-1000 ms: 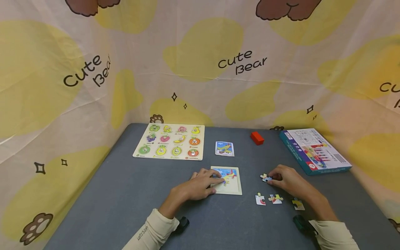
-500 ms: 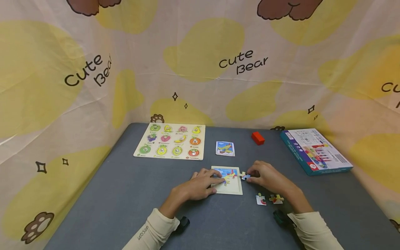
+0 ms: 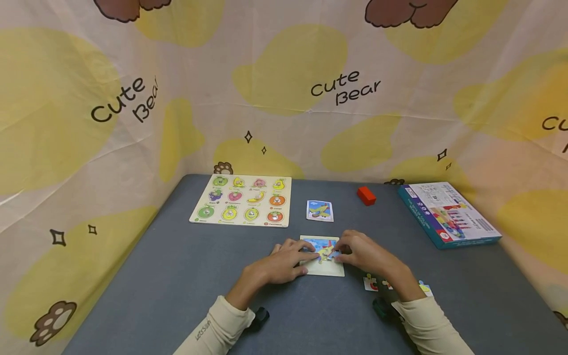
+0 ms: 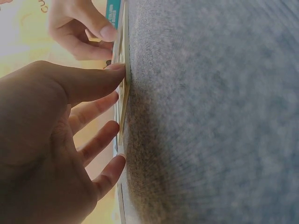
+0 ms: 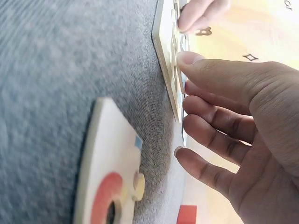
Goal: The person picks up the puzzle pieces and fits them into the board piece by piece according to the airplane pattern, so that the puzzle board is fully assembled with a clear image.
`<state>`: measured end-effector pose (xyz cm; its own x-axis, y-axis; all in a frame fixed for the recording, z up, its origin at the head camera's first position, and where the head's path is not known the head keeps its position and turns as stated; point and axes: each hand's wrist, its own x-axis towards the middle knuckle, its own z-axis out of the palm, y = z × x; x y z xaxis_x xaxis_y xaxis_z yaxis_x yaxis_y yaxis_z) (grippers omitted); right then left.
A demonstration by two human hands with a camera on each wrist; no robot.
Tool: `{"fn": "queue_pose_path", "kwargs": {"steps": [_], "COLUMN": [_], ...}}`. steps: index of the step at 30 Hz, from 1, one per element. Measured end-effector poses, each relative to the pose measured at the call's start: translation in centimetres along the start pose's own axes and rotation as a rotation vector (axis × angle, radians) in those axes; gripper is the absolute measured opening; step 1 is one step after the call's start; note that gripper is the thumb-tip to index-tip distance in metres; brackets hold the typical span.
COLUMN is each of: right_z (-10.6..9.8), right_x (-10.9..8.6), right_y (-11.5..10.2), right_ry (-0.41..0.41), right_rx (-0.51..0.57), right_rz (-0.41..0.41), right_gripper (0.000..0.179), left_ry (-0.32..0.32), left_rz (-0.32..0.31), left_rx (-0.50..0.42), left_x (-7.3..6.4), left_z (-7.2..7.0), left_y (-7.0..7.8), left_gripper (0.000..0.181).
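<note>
A shallow wooden puzzle tray [image 3: 326, 269] lies on the table with part of an airplane picture in its upper area. My left hand [image 3: 284, 264] rests on its left side, fingers spread across the picture and thumb at the edge. From the right, my right hand [image 3: 366, 254] pinches a jigsaw piece [image 3: 332, 255] over the tray, beside the pieces lying there. The right fingertips partly hide it. In the right wrist view the thumb [image 5: 212, 70] is right at the tray. Loose jigsaw pieces [image 3: 371, 284] lie below the right hand, some partly hidden by the forearm.
Behind the tray lies an airplane picture card [image 3: 319, 211]. A fruit peg board [image 3: 239, 222] is at the back left. Toward the back right are a red block [image 3: 366, 195] and a teal-sided box [image 3: 450, 214]. Patterned cloth walls [image 3: 275, 74] stand around the table.
My right hand has carried the jigsaw piece leftward from the table to the tray's right side. The left hand has stayed in place on the tray.
</note>
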<state>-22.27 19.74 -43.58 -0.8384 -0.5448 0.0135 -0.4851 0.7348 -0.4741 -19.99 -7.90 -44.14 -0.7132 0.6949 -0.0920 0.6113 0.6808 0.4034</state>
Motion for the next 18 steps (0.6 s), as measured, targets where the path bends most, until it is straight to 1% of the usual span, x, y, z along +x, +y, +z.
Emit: {"fn": "queue_pose_path", "kwargs": {"steps": [5,11,15,18], "right_z": [0.3,0.27,0.31,0.36], "right_x": [0.09,-0.12,-0.19,-0.16], "right_y": [-0.11,-0.07,-0.04,-0.05], "right_ry": [-0.012,0.004,0.007,0.002], "right_rx": [-0.007,0.004,-0.003,-0.009], "right_rz": [-0.007,-0.041,-0.067,-0.089], "right_gripper": [0.017,0.02,0.025,0.024], "left_ry": [-0.002,0.01,0.007,0.004], "left_rz": [0.002,0.018,0.012,0.006], "left_rx": [0.003,0.031,0.029,0.025], "left_x": [-0.08,-0.14,-0.06,-0.04], "left_z": [-0.03,0.05,0.06,0.02], "left_y": [0.07,0.04,0.0,0.05], "left_gripper": [0.048,0.047,0.048,0.048]}}
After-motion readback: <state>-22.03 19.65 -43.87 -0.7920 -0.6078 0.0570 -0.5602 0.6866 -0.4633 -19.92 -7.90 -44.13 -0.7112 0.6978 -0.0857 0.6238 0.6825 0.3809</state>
